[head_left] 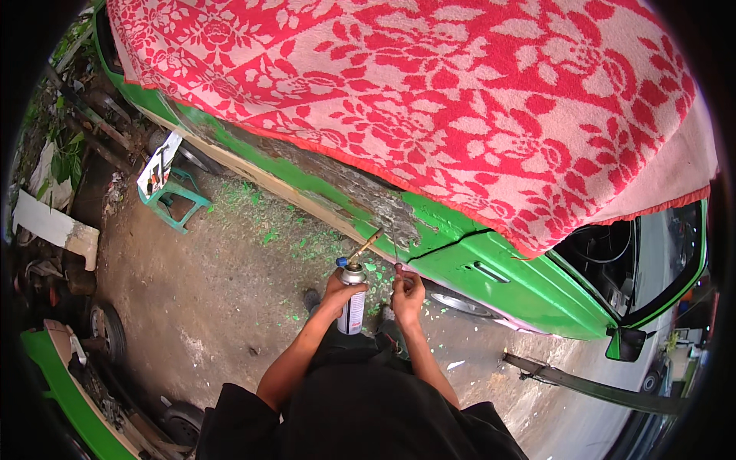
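My left hand (pixel 337 294) is wrapped round a white gas canister (pixel 353 313). On top of it sits a blowtorch head with a blue knob and a brass nozzle (pixel 369 242), which points up at the car's side. In my right hand (pixel 408 297) is a thin tool with a reddish-brown handle (pixel 399 268); its slim blade reaches up to the panel, and its exact tip is hard to make out. The green car (pixel 452 245) has a rough grey-brown stripped patch (pixel 376 201) with green paint round it, just beyond both tools.
A red and pink floral blanket (pixel 429 100) covers the car's upper part. Green paint flakes (pixel 264 234) litter the concrete. At left stands a small green stool (pixel 176 201) with items on it. A long dark beam (pixel 598 387) lies at right; a loose green panel (pixel 73 391) at lower left.
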{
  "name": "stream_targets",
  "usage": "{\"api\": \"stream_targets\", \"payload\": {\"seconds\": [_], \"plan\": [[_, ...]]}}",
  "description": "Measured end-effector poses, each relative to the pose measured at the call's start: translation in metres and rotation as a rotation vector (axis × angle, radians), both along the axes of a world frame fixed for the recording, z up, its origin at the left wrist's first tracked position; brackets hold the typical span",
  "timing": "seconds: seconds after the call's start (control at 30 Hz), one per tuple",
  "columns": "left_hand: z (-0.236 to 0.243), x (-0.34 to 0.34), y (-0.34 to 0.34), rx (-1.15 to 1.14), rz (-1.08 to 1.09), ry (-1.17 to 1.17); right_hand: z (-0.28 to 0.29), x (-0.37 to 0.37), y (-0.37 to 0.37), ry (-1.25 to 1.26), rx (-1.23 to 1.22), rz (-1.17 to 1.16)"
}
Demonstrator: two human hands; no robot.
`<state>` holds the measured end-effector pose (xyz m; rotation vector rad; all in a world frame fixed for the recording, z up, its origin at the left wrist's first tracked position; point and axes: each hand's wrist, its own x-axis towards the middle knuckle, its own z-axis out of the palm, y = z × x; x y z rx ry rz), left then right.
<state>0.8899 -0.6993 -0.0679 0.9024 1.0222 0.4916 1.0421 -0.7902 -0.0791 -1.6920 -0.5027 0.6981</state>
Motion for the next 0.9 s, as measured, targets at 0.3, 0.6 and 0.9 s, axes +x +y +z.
{"api": "stream_targets", "payload": {"seconds": [0.3,0.6,0.9], "plan": [[0.016,0.000,0.016,0.024,-0.001,0.025,0.022,-0.005,0.011,0.239,0.050,-0.079],[0.011,-0.013,0.000,0.036,0.018,-0.019,0.028,-0.001,0.007,0.153,0.050,-0.044],[0.005,-0.015,-0.008,0.018,0.064,-0.033,0.054,-0.003,0.011,0.284,0.063,-0.079]]}}
